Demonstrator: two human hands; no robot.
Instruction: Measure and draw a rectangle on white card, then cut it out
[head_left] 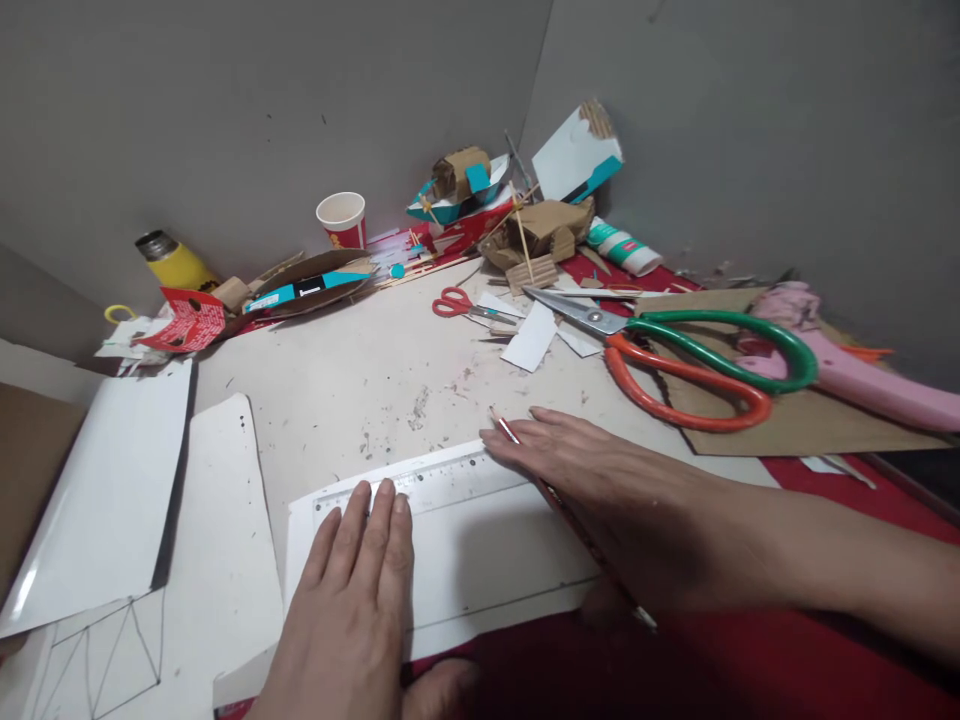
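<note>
Hands are lying flat in the lower middle of the frame. I am pressing my left hand (pixel 352 600), fingers straight and together, down on a clear ruler (pixel 420 482) that is lying across a white sheet (pixel 487 560). My right hand (pixel 592 470) is open too, fingers stretched out, resting at the ruler's right end, with a pencil (pixel 570 520) tucked under it and pointing up and left. One pencil line is already showing low on the sheet, near its bottom edge. I am judging that the line along the ruler is not drawn yet, since the pencil is not held for writing. To the left, another white piece (pixel 112 660) is showing drawn triangles. To the upper right, big scissors (pixel 697 370) are lying on brown cardboard (pixel 810 420), uncut work waiting, I am thinking.
</note>
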